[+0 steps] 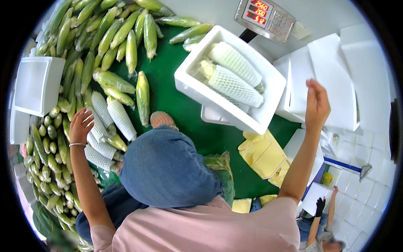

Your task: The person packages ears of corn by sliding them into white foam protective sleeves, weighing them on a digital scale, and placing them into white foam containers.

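Note:
My left hand [81,126], with a bracelet at the wrist, hovers with fingers apart and nothing held. It is nearest to ears of corn in white foam net sleeves [121,118]. My right hand [317,105] is raised, loosely curved and without anything visible in it, beside stacked white foam boxes [330,78]. Between my hands, a white foam box [185,78] stands tilted in view on the scale's platform [217,116]. Inside it lie several netted ears of corn [236,85]. A single plastic-wrapped ear [143,99] rests on the green floor covering [167,72].
Plastic-wrapped corn [110,34] is heaped along the left and far side. A digital scale display [264,17] shows lit red digits. Yellow packaging [264,154] lies at right. White foam containers [37,85] stand at left. Another person's gloved hand [320,206] is beside a white box [315,195].

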`<action>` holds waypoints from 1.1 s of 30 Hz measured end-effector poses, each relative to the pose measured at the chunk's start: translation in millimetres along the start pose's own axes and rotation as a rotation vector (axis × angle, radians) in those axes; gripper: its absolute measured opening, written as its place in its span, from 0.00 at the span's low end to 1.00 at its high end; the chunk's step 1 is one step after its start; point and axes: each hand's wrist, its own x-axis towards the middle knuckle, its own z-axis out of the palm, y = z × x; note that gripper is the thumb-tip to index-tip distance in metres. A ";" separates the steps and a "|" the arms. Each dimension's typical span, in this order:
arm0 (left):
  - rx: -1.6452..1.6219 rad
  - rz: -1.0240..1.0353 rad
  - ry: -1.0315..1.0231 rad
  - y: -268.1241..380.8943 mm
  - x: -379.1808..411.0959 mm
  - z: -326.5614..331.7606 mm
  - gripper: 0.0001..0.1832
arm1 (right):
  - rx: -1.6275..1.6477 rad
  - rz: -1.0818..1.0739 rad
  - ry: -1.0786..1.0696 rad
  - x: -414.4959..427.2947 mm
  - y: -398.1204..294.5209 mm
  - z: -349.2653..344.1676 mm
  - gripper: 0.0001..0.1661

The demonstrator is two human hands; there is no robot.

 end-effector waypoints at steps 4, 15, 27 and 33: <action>0.023 -0.033 0.031 -6.5 9.7 6.8 0.16 | -0.180 0.031 -0.171 -33.0 -4.0 -2.8 0.11; 0.015 -0.056 0.022 -14.0 17.7 13.2 0.16 | -0.284 -0.343 -0.409 26.7 -2.5 167.4 0.33; 0.284 -0.137 -0.049 -73.1 49.6 20.4 0.17 | -0.160 0.149 -0.572 19.2 44.4 208.4 0.34; 0.578 0.031 -0.004 -143.1 74.9 -5.9 0.15 | -0.370 -0.174 -0.459 3.0 22.9 198.7 0.36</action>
